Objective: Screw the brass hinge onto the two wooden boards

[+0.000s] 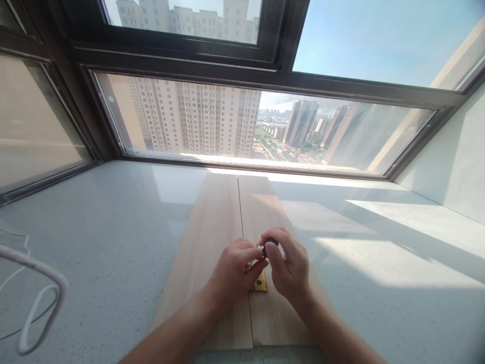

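A brass hinge [260, 284] lies near the seam between two pale wooden boards [215, 217], partly covered by my hands. Above it, my right hand [290, 263] grips a short black tool [270, 243] that looks like a stubby screwdriver, thumb and forefinger curled round its rounded handle. My left hand [237, 265] reaches in from the other side, with thumb and forefinger closed at the tool's lower end. Whether a screw is also between those fingertips is hidden. Dark screw holes or screw heads show on the hinge's exposed part.
Beneath the boards is a pale speckled sill [113, 242], sunlit in patches on the right. A white bent tube and cable [49, 283] stand at the left edge. Dark window frames [182, 60] enclose the far side, with tall buildings outside.
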Demonstrator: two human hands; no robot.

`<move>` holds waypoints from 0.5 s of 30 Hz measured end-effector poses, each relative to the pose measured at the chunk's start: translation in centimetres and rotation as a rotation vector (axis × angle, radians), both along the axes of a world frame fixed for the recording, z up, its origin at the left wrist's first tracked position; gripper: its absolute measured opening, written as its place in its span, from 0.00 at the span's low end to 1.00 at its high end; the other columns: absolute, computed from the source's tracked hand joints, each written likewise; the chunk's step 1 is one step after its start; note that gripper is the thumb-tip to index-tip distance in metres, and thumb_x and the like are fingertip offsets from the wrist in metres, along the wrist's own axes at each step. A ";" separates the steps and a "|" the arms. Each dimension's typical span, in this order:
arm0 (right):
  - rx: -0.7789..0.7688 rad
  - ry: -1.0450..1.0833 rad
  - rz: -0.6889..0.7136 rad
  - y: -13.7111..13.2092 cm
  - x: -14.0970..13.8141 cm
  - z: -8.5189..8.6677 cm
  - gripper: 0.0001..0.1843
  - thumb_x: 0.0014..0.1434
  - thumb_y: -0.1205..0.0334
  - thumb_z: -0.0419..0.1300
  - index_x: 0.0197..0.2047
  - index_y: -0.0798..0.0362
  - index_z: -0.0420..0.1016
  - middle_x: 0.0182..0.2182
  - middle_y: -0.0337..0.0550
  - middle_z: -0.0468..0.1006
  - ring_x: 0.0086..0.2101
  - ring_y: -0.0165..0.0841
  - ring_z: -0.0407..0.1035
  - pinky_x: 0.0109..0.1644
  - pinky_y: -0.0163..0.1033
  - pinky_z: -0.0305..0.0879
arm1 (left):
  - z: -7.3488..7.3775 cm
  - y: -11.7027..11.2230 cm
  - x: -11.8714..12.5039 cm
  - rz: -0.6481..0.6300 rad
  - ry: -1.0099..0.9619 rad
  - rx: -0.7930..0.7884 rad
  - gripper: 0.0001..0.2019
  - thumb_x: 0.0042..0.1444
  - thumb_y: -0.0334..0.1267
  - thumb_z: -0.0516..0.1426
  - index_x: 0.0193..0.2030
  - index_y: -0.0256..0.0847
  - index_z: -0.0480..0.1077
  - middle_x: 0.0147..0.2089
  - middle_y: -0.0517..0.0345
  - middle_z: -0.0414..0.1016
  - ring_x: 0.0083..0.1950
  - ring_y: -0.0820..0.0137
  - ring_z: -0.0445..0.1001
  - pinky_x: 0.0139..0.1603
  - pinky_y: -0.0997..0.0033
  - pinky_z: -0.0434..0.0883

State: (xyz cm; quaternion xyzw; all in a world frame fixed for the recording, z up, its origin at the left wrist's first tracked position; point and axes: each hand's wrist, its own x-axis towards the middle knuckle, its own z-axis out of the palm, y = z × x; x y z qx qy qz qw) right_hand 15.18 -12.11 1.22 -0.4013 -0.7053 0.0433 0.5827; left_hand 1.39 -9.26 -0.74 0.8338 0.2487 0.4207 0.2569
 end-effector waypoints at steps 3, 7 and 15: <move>-0.012 0.015 -0.012 0.2 0.3 -0.2 0.04 0.62 0.62 0.56 0.37 0.52 0.69 0.29 0.39 0.70 0.30 0.33 0.66 0.33 0.38 0.63 | 0.1 0.0 -0.1 0.013 -0.013 -0.016 0.12 0.62 0.35 0.54 0.28 0.38 0.73 0.28 0.56 0.74 0.31 0.70 0.67 0.34 0.72 0.63; -0.027 0.044 -0.015 0.3 0.5 -0.4 0.04 0.61 0.60 0.58 0.37 0.51 0.70 0.28 0.38 0.71 0.30 0.32 0.67 0.34 0.38 0.63 | 0.0 0.1 0.0 0.001 -0.003 -0.022 0.12 0.62 0.33 0.53 0.28 0.38 0.72 0.29 0.56 0.75 0.31 0.70 0.67 0.34 0.71 0.63; -0.123 0.119 0.006 0.2 0.4 -0.8 0.09 0.66 0.61 0.52 0.44 0.50 0.72 0.33 0.41 0.75 0.33 0.33 0.70 0.37 0.39 0.66 | -0.2 0.2 0.1 -0.029 0.015 -0.034 0.09 0.60 0.30 0.53 0.29 0.37 0.69 0.32 0.55 0.74 0.34 0.69 0.68 0.35 0.71 0.63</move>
